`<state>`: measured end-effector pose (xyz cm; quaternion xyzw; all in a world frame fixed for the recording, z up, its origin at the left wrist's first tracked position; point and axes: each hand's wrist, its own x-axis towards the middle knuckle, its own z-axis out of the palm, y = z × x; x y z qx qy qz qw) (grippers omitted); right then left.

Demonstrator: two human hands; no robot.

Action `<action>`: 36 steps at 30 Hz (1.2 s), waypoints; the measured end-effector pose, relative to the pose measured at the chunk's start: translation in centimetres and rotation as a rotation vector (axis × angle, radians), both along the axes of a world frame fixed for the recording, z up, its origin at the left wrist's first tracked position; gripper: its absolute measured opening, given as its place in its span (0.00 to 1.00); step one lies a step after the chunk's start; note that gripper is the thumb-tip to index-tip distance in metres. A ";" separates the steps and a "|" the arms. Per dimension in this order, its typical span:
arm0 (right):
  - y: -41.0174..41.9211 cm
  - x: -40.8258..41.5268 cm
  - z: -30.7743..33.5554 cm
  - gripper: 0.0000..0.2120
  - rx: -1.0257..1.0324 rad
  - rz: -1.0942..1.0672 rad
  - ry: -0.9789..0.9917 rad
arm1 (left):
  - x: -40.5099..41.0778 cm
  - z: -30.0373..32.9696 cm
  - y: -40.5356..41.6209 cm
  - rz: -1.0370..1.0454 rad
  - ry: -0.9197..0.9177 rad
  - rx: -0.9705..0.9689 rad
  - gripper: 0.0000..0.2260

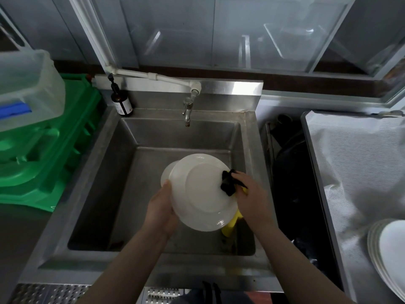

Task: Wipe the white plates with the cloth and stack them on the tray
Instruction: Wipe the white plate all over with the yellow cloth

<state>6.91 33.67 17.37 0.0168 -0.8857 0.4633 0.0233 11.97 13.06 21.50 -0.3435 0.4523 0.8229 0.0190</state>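
1. The steel sink (105, 172) is the landmark; everything below is placed against it. Its basin is bare metal, with the tap (187, 110) over the back wall and a brown pump bottle (121, 102) on the back-left corner.
2. To the right of the sink, past a dark gap, lies the tray (328, 194), lined with a white sheet. A stack of white plates (388, 255) sits at its near end and is cut off by the frame edge, so I cannot count them.
3. Left of the sink are green plastic crates (54, 150), with a clear tub (28, 84) on top.
4. Above the middle of the basin a white plate (201, 194) is held tilted, underside toward the camera. A second plate (167, 172) seems to peek out behind its left edge; I cannot tell whether it is held with the first.
5. The left hand (161, 207) grips the plate's left rim, thumb on the face that shows.
6. The right hand (249, 194) pinches the cloth (229, 182), dark with yellow parts, against the plate's right edge. Much of the cloth is hidden behind the plate.
7. Judged step: wiping is under way. The next move calls for finishing the wipe, then carrying the plate right, over the gap, and setting it level on the stack.
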 end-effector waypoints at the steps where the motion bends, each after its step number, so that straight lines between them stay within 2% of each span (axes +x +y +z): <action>1: 0.3 -0.2 -0.1 0.16 -0.033 -0.038 -0.034 | 0.0 0.0 0.0 -0.004 0.004 0.003 0.15; 4: 1.3 -0.5 -0.4 0.17 -0.090 -0.118 -0.116 | 0.0 -0.2 -0.1 -0.021 0.014 0.023 0.14; 11: 0.7 0.0 1.0 0.16 -0.111 -0.055 -0.117 | 0.2 0.0 0.1 0.048 -0.015 0.025 0.12; 23: 0.0 0.5 2.0 0.16 0.016 0.039 0.046 | 0.0 1.2 0.4 0.123 -0.041 0.052 0.14; 36: -1.0 1.9 1.8 0.17 0.123 0.100 0.054 | -0.1 0.6 -0.2 0.158 -0.056 0.079 0.14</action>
